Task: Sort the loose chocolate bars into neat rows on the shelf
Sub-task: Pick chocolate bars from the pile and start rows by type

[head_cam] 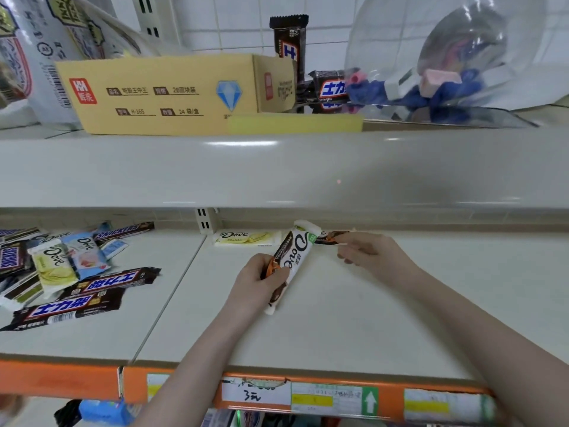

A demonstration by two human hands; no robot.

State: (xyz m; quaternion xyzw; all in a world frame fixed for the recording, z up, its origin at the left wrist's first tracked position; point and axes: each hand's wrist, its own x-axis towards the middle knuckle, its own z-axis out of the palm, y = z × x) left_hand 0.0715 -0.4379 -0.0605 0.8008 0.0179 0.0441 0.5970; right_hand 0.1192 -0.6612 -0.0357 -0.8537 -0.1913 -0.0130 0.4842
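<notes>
Cardboard formed the yellow box [172, 94] on the upper shelf, its contents hidden from view. Below it, on the grey shelf [369, 303], the left hand [258, 280] gripped a white Dove bar [292, 260], tilted upward. Right of that bar, the right hand [366, 252] pinched a brown-ended bar [331, 236], mostly hidden. Loose bars [67, 266] lay heaped far left, partly cut off.

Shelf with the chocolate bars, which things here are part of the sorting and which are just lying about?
Part of the job:
- white and brown Dove bar, gripped by the left hand
- pale yellow Dove bar at the shelf's back
- brown-ended bar, touched by the right hand
- loose pile of mixed bars

Lying about:
- yellow cardboard box
- clear plastic bag
- price labels
</notes>
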